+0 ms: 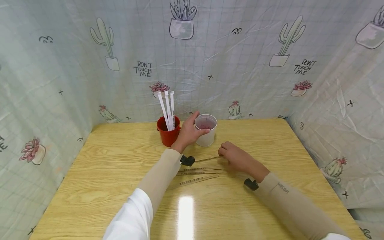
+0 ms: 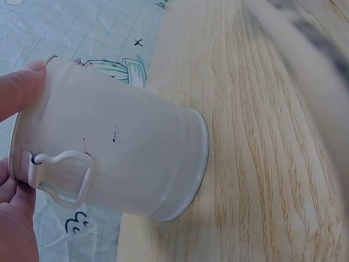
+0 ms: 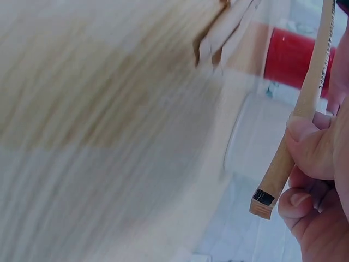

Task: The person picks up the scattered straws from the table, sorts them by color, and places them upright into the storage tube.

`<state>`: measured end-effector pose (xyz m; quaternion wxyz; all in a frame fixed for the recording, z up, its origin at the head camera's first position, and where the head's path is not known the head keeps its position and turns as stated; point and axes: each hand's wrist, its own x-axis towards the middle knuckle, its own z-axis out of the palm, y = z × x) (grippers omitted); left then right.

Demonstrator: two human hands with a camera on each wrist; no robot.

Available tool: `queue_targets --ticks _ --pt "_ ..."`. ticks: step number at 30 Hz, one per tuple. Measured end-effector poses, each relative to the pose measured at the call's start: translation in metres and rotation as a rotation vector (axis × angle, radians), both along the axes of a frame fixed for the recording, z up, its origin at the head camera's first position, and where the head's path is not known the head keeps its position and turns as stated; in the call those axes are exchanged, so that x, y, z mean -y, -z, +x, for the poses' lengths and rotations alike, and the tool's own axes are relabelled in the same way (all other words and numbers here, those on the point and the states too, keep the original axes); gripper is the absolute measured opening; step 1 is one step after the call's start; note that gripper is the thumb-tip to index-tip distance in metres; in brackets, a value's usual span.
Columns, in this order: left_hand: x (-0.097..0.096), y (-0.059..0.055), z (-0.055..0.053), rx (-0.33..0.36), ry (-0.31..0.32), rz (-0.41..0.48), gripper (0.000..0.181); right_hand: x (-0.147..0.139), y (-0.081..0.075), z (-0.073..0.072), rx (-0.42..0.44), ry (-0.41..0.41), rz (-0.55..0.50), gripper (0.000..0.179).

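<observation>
Where a cactus-printed sheet (image 1: 252, 83) hangs beyond both sets of fingers, a wood-grain worktop (image 1: 120, 173) spreads below them. On it, a white bucket (image 1: 205, 138) stands upright in the grasp of the left hand (image 1: 190, 130), its thumb and fingers parted and bent about the rim. Just left of those fingers stands a red bucket (image 1: 169, 138), with white sticks (image 1: 168, 110) leaning up out of it. To the right of the white bucket and nearer the person, the right hand (image 1: 235, 156) has its fingers almost closed, thumb and curled fingers pinching a brown printed stick (image 3: 277, 172) near one end; its longer part points left from them. Nearer the person and left of the right fingers, several loose brown sticks (image 1: 193, 173) lie on the worktop. The step in hand appears to be picking up one stick while the bucket is steadied; the next move probably calls for a firm pinch, a lift clear of the others, and a turn to upright over the white bucket's mouth.
</observation>
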<state>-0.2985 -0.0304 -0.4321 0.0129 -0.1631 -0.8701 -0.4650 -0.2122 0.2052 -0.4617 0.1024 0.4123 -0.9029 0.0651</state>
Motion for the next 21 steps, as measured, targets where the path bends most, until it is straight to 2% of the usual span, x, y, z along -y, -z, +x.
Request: queue_targets --ticks 8,14,21 --pt "-0.001 0.000 -0.002 -0.004 0.001 -0.008 0.092 -0.020 -0.005 -0.009 -0.035 0.039 0.021 0.035" --pt "-0.002 0.000 -0.003 -0.004 0.006 -0.021 0.092 -0.037 -0.003 -0.017 -0.050 0.048 -0.012 0.032" --pt "0.000 0.000 -0.002 0.006 0.004 -0.002 0.092 -0.036 -0.011 -0.020 -0.181 -0.068 -0.183 0.026"
